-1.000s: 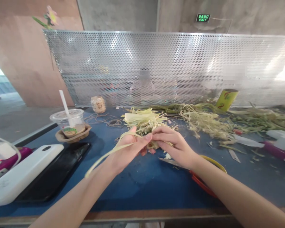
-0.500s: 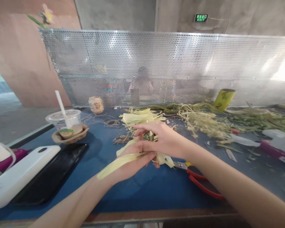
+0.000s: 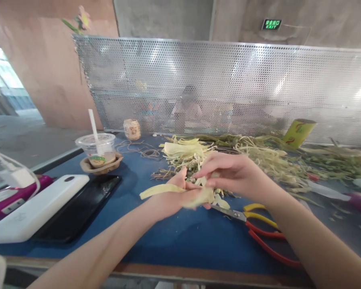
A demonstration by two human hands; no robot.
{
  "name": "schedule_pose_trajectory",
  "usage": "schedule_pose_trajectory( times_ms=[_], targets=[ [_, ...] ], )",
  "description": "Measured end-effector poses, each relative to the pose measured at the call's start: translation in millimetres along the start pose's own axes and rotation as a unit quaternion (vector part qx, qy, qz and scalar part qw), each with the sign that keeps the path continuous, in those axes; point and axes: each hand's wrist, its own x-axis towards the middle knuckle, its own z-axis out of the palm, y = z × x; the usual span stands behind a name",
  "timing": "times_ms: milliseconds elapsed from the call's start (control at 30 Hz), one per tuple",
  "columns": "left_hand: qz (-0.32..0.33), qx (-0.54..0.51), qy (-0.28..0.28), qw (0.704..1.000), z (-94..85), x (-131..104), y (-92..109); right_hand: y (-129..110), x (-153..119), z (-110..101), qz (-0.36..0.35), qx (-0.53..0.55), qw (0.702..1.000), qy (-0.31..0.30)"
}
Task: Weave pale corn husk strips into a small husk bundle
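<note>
My left hand (image 3: 171,200) is closed around a bundle of pale yellow leaf strips that look like husk (image 3: 203,197). A longer strip (image 3: 161,189) lies across the back of the thumb side and pokes out to the left. My right hand (image 3: 228,170) comes in from the right, its thumb and fingers pinched at the top of the same bundle; the exact grip is partly blurred. Under the hands, scissors (image 3: 243,216) with red and yellow handles lie on the table, blade tips beneath the bundle. Behind them sits a pile of pale strips (image 3: 180,149) with dry stems.
On the left stand a plastic cup with straw (image 3: 98,148) in a cardboard holder, a white power bank (image 3: 39,208), a black phone (image 3: 81,208) and a magenta power strip (image 3: 15,200). String (image 3: 149,152) lies behind. A perforated metal screen (image 3: 216,88) borders the back. Plant scraps (image 3: 331,160) cover the right.
My right hand has shifted right, off the top of my left hand, and bends over the bundle. The long strip lifts from my left wrist. The view has turned slightly left.
</note>
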Motion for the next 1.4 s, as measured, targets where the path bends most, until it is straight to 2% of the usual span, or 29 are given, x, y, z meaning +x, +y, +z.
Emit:
schedule_pose_trajectory(
  times_ms=[100, 200, 300, 467, 600, 800, 1000, 1267, 1400],
  targets=[
    [-0.011, -0.019, 0.020, 1.000, 1.1, 0, -2, 3, -5, -3, 0.010, -0.093, 0.996, -0.004],
    [-0.021, -0.015, 0.017, 1.000, 3.8, 0, -1, 9, -7, -1, 0.051, -0.158, 0.985, 0.037],
    [-0.026, -0.019, 0.004, 0.999, 5.2, 0, 0, 14, -7, 2, 0.088, -0.175, 0.980, 0.039],
    [-0.036, -0.017, 0.015, 0.999, 3.9, 0, 0, 12, -8, -2, 0.101, -0.194, 0.975, 0.044],
    [-0.041, -0.041, 0.024, 0.998, 3.9, -1, 0, 6, -12, -9, 0.112, -0.193, 0.975, -0.013],
    [-0.062, -0.023, 0.037, 0.997, 3.9, -2, 3, 6, -14, -13, 0.061, -0.173, 0.978, -0.102],
    [-0.067, -0.020, 0.046, 0.996, 5.9, -2, 6, 6, -16, -12, 0.060, -0.203, 0.972, -0.105],
    [-0.071, -0.091, 0.047, 0.992, 7.9, -2, 6, 6, -19, -3, 0.075, -0.280, 0.952, -0.097],
    [-0.082, -0.074, 0.045, 0.993, 6.7, -3, 5, 3, -18, 2, 0.069, -0.315, 0.941, -0.099]
  ],
)
